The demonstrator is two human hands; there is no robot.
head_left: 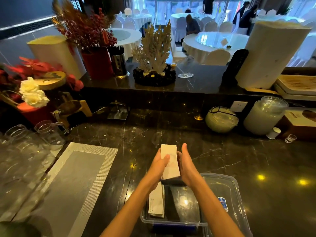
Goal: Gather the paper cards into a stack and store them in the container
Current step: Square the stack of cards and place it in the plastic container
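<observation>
Clear container (pixel 172 221) nearest, on dark table (pixel 239 165), some cards already inside at left. Left hand (pixel 158 165) and right hand (pixel 185 165), grip pressing card stack (pixel 170 162) between palms above far rim. Advised: square edges, lower flat beside stored cards.

Grey woven placemat (pixel 75 182) on dark marble counter (pixel 256 168), clear glass jugs (pixel 51 134) left, white coral ornament (pixel 154 53) behind.

The blue label (pixel 223 204) on the lid (pixel 229 189) is too small to read.
</observation>
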